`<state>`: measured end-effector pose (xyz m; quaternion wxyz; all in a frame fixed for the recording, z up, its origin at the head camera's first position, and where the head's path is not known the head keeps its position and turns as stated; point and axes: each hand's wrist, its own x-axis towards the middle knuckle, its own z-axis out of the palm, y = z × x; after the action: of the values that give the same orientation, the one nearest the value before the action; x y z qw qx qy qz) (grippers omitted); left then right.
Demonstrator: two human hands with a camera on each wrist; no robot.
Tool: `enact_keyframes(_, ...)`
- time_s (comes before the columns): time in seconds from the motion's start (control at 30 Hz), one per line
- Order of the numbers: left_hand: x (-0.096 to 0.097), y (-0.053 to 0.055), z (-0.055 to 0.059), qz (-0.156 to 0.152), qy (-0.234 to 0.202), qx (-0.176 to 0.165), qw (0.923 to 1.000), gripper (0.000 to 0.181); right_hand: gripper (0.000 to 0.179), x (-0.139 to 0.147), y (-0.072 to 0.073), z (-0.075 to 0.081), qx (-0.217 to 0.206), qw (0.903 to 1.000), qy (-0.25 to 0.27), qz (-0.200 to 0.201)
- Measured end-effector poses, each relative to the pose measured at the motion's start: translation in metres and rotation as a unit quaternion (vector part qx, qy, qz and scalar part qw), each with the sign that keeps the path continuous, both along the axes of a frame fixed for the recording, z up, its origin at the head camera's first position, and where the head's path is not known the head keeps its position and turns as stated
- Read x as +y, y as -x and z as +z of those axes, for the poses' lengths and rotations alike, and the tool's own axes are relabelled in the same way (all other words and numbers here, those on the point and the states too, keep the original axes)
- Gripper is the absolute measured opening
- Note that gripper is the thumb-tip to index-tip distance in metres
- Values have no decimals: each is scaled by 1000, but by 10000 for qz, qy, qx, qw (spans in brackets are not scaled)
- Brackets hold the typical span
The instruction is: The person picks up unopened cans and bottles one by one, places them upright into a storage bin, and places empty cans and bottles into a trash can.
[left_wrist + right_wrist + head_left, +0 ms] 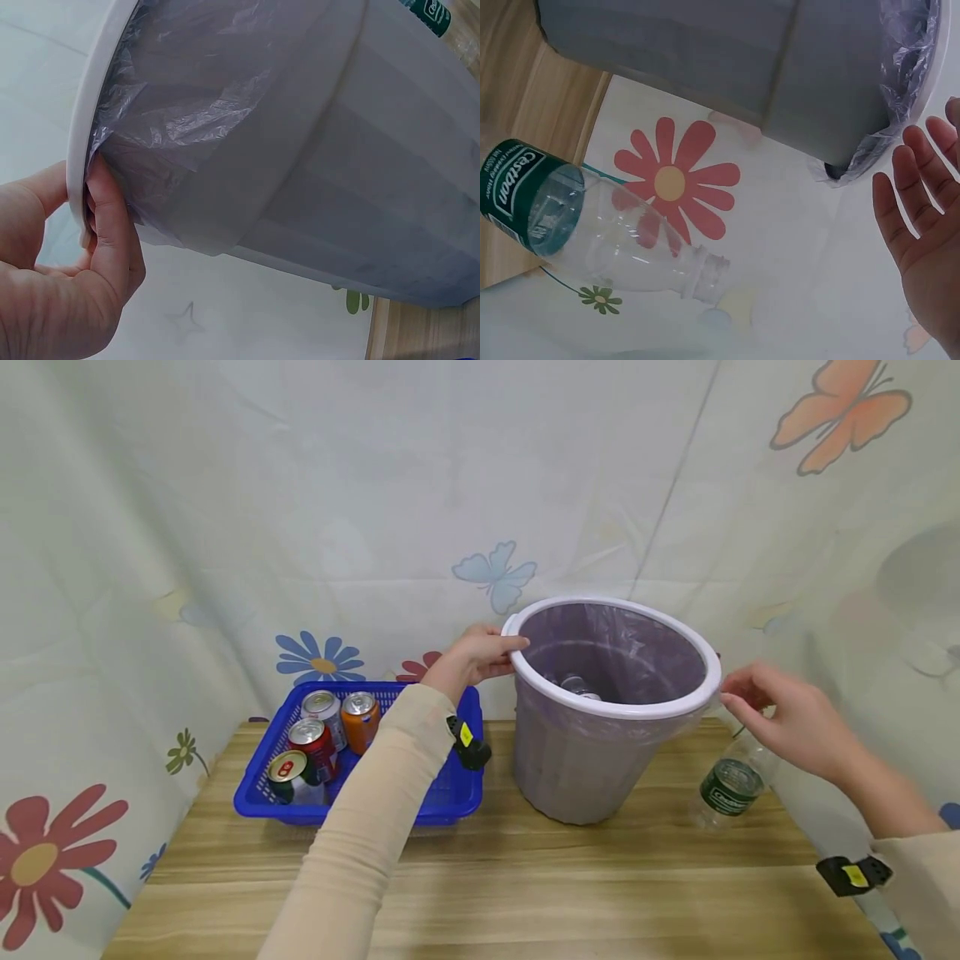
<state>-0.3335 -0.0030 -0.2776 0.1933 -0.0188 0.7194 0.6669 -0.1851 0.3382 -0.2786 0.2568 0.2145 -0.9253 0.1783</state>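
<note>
A grey trash bin point(585, 768) with a white rim point(600, 706) and a thin plastic bag lining it is at the centre right. My left hand point(487, 653) grips the rim on its left side, thumb over the top and fingers point(112, 225) tucked beneath, against the bag point(202, 127). Beside the opposite end of the rim is my right hand point(787, 714), its fingers point(915, 172) slightly bent and holding nothing. Below that hand a clear plastic bottle point(630, 240) with a green label stands upright and uncapped. Inside the bin lie clear bottles point(576, 685), partly hidden by the rim.
A blue plastic basket point(247, 793) at the left holds several drink cans, among them an orange can point(361, 722) and a red can point(313, 747). My left forearm crosses in front of the basket. A flower-printed curtain point(390, 527) hangs behind the wooden table point(525, 893).
</note>
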Motion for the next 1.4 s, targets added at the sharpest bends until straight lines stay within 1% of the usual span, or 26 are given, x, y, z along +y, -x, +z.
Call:
enact_keyframes(0.13, 0, 0, -1, -10, 11, 9, 10000, 33, 22, 1, -4, -7, -58, 10000, 66, 1)
enact_keyframes(0.33, -1, 0, -1, -18, -25, 16, 10000, 33, 22, 4, -11, -12, 72, 9998, 181, 44)
enact_keyframes(0.43, -2, 0, -2, -11, -9, 21, 10000, 32, 22, 7, -13, -14, 122, 9997, 198, 2)
enact_keyframes(0.63, -1, -1, -3, -17, 1, 0, 10000, 34, 20, 14, -19, -20, 77, 9996, 256, -117)
enact_keyframes(0.87, -1, -2, -3, 7, 46, 28, 10000, 36, 22, 19, -26, -29, 22, 9982, 571, -199)
enact_keyframes(1.07, 0, -2, -1, -9, -33, -11, 10000, 35, 28, 25, -32, -42, -126, 9946, 999, -248)
enact_keyframes(1.17, 1, -2, 0, 12, -39, -6, 10000, 35, 31, 28, -33, -51, -23, 9928, 1165, -280)
enact_keyframes(1.3, 0, -1, 1, 33, 2, 20, 10000, 34, 32, 30, -34, -63, 226, 9910, 1300, -233)
enact_keyframes(1.4, 0, -2, 1, 48, 12, 17, 10000, 33, 33, 30, -37, -70, 230, 9892, 1423, -249)
